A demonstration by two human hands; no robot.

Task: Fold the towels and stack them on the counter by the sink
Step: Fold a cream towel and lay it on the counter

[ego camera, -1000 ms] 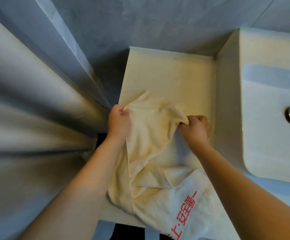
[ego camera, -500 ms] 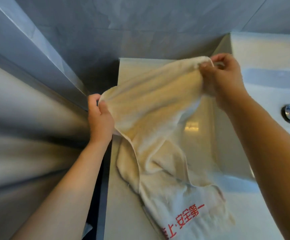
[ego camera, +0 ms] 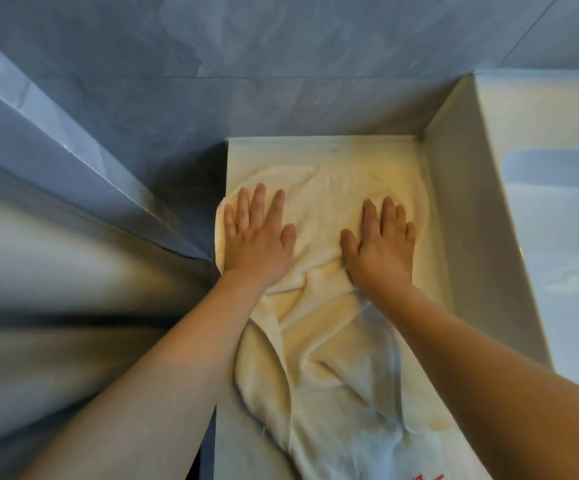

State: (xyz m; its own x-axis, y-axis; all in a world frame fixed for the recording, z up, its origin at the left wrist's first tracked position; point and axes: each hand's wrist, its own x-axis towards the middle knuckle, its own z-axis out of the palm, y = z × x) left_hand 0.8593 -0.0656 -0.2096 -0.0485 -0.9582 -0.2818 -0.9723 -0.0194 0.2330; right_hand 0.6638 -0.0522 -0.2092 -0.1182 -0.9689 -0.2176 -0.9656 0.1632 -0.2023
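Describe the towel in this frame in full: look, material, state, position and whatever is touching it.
The towel is cream to pale yellow, soft terry-like cloth, with red printing just showing at its near end. It lies lengthwise on the narrow counter left of the sink, its far part spread fairly flat, its middle and near part rumpled with folds and overlapping layers. Its left edge bulges slightly past the counter's edge. The left hand and right hand press flat on its far part, fingers straight, palms down.

A bathroom: grey marbled wall tiles (ego camera: 281, 64) at twelve o'clock, a white sink (ego camera: 540, 237) at three o'clock beside a narrow pale counter (ego camera: 315, 147).
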